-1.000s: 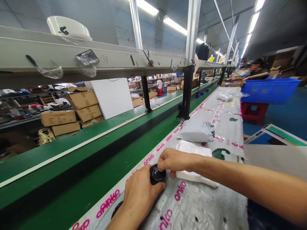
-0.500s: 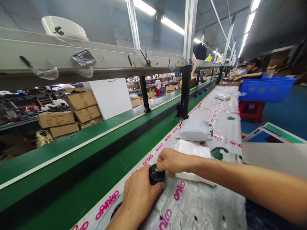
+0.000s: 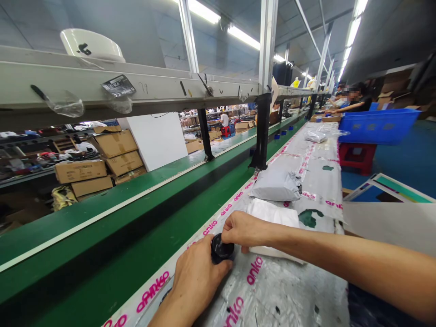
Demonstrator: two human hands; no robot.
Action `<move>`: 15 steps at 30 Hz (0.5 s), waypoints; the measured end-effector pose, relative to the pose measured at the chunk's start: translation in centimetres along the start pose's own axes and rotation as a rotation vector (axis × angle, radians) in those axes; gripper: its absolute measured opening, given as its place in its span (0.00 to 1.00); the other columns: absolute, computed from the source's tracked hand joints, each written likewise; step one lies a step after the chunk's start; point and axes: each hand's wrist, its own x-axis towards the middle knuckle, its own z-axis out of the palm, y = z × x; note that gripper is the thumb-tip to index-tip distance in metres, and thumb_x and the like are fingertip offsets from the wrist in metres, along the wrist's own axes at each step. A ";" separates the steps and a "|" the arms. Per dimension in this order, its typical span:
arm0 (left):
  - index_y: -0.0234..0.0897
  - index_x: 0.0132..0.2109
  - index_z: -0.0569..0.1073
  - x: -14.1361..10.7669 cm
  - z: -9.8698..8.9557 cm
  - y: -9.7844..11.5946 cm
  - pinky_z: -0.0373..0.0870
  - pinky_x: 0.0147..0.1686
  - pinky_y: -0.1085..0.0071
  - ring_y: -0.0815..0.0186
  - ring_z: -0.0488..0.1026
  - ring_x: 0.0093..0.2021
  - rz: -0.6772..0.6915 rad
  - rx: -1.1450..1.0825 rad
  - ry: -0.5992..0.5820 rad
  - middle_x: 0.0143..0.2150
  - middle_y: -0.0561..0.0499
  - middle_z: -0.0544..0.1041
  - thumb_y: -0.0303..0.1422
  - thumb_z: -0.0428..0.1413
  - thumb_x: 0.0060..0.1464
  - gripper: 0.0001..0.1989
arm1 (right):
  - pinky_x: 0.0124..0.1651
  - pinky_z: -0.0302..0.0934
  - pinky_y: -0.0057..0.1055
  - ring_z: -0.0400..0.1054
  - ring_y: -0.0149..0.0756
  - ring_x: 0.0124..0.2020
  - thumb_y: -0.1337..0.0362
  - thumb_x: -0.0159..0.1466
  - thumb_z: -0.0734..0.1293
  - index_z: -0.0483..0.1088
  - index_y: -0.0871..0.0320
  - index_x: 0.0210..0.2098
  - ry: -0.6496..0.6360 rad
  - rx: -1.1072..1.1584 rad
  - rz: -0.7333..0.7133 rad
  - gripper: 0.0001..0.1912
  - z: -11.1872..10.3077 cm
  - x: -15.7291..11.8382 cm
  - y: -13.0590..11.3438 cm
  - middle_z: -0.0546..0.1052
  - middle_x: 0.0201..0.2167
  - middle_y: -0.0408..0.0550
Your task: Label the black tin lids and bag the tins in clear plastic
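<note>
A small round black object with a raised rim and a shiny, hollow-looking top (image 3: 222,250) stands on the plastic-covered work surface (image 3: 272,295). My left hand (image 3: 195,270) is curled round its near left side, thumb in front and fingers behind. Over its right rim my right hand (image 3: 240,229) is closed, fingertips pinched together against the top; what they grip, if anything, is hidden. A folded white cloth (image 3: 272,212) lies under and beyond my right forearm. Part of another dark item (image 3: 165,294) peeks out beside my left wrist.
A grey-white plastic package (image 3: 276,185) lies beyond the cloth. On the left runs a green conveyor belt (image 3: 153,227), below a shelf rail (image 3: 153,86) on black-wrapped posts. A blue crate (image 3: 378,126) sits on a red stool (image 3: 358,158) to the right, near a co-worker (image 3: 357,102).
Both hands stay at the black object, with only a tiny shift of the right fingers over its top. The camera view has tilted slightly.
</note>
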 end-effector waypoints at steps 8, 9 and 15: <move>0.43 0.53 0.73 -1.7 -1.1 -0.5 0.67 0.42 0.64 0.54 0.76 0.47 0.005 0.084 0.060 0.47 0.50 0.80 0.38 0.58 0.52 0.20 | 0.14 0.55 0.20 0.63 0.28 0.16 0.63 0.56 0.74 0.68 0.59 0.23 0.036 0.120 -0.005 0.12 0.6 0.5 1.2 0.69 0.18 0.37; 0.42 0.56 0.72 -2.2 -1.3 -0.6 0.68 0.46 0.62 0.54 0.76 0.51 0.008 0.099 0.076 0.51 0.49 0.79 0.38 0.57 0.53 0.23 | 0.15 0.56 0.20 0.63 0.28 0.17 0.64 0.56 0.74 0.68 0.59 0.24 0.044 0.149 -0.008 0.11 0.7 0.6 1.4 0.69 0.19 0.37; 0.45 0.62 0.69 -6.0 -1.3 -4.0 0.69 0.58 0.58 0.52 0.66 0.64 0.161 0.207 0.319 0.69 0.48 0.64 0.37 0.59 0.54 0.27 | 0.18 0.62 0.20 0.65 0.28 0.21 0.71 0.61 0.67 0.67 0.58 0.31 0.078 0.229 -0.010 0.04 0.9 0.4 1.6 0.67 0.24 0.38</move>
